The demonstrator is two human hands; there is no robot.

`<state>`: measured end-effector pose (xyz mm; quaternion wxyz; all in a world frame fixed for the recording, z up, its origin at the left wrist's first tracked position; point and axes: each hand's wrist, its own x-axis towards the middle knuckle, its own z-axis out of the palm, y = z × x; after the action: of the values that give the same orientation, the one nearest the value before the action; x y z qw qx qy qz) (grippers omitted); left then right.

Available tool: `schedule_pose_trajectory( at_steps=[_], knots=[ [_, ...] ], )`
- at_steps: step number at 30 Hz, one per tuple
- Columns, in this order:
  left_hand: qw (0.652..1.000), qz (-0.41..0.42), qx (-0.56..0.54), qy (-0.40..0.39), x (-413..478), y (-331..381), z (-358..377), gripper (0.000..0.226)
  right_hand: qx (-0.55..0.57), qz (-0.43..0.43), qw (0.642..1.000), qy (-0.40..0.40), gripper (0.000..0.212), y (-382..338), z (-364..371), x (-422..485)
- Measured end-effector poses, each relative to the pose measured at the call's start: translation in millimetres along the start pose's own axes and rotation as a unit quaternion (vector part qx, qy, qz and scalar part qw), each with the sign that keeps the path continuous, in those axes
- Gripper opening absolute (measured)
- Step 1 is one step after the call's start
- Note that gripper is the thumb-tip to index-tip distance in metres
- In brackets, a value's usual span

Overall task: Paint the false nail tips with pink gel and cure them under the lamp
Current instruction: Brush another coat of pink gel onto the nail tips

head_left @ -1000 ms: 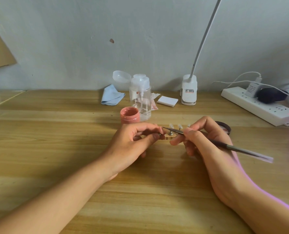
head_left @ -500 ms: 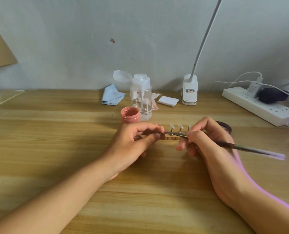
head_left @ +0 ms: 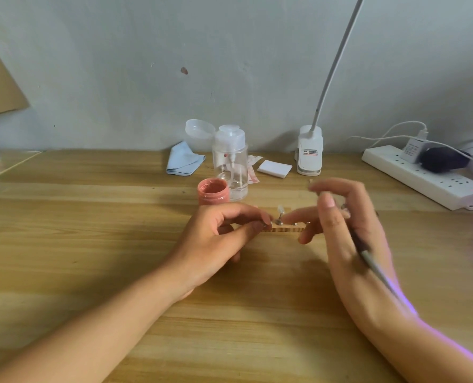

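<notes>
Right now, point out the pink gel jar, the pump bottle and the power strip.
pink gel jar (head_left: 212, 199): head view, front wall.
pump bottle (head_left: 231, 172): head view, clear body.
power strip (head_left: 428, 179): head view, top face.

Bare forearms (head_left: 105, 322), bare left grip (head_left: 218, 236), right grip (head_left: 348, 239)

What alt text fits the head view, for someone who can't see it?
Over a wooden table, the left hand pinches one end of a small nail stand while the blurred right hand holds a brush beside it. An open pink gel jar stands just behind, with a pump bottle and lamp farther back.
</notes>
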<state>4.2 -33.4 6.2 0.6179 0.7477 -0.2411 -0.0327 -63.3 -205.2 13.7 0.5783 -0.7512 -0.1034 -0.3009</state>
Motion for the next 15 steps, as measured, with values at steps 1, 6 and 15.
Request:
schedule_pose_trajectory(
  at_steps=[1, 6, 15],
  knots=[
    [1.0, 0.007, -0.001, -0.002, 0, 1, 1, 0.013, -0.032, -0.003, 0.999, -0.016, 0.008, 2, 1, 0],
    [0.999, -0.008, -0.033, -0.006, -2, 3, 4, 0.028, -0.123, -0.032, 0.989, -0.074, 0.034, 12, 4, -1],
    [1.0, 0.016, -0.006, -0.023, -6, 8, 6, 0.018, -0.146, -0.087, 0.984, -0.055, 0.038, 11, 4, -1]
  ],
)
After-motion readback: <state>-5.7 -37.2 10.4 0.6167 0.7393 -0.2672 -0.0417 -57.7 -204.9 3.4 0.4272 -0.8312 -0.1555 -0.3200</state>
